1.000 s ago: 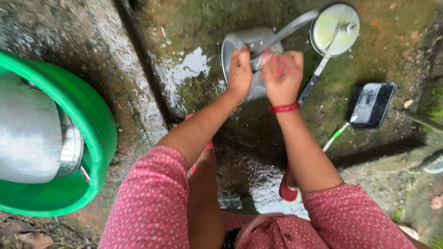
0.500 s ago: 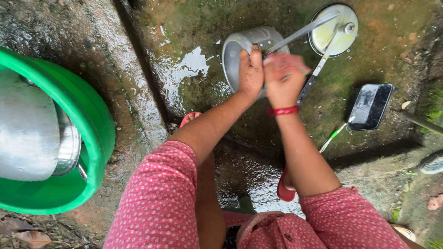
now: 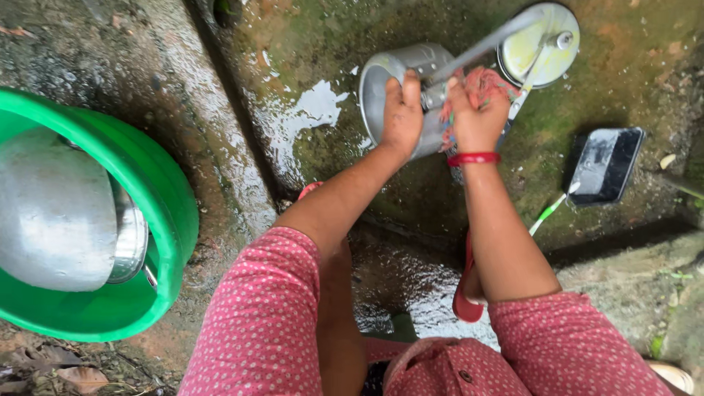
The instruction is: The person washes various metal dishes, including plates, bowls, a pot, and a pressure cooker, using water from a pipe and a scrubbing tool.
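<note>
Two bare hands work on one dull silver metal saucepan [image 3: 400, 81] that lies tipped on its side on the wet, mossy concrete floor [image 3: 308, 44], its long handle reaching up and to the right. The left hand [image 3: 402, 110] has its fingers clenched over the pan's rim, pinning it. The right hand [image 3: 480, 114], with a red bangle [image 3: 473, 158] at the wrist, has its fingers closed round a reddish mesh scrubber [image 3: 480, 81] pressed against the pan near the handle's root.

The pan looks thin-walled and stiff, probably light, and likely slippery when wet; the rim and the handle seem the surest places to hold it, since the rounded wall would slide under a palm.

Just beyond it lies a round metal lid with a knob [image 3: 539, 44], and well to the right a black rectangular tray [image 3: 605, 165] with a green-handled brush [image 3: 546, 214] beside it. Far left sits a bright green plastic tub [image 3: 172, 213] holding steel vessels [image 3: 51, 213]. The ground is rough, sloping, puddled and green with moss, so footing and anything set down may slip.
</note>
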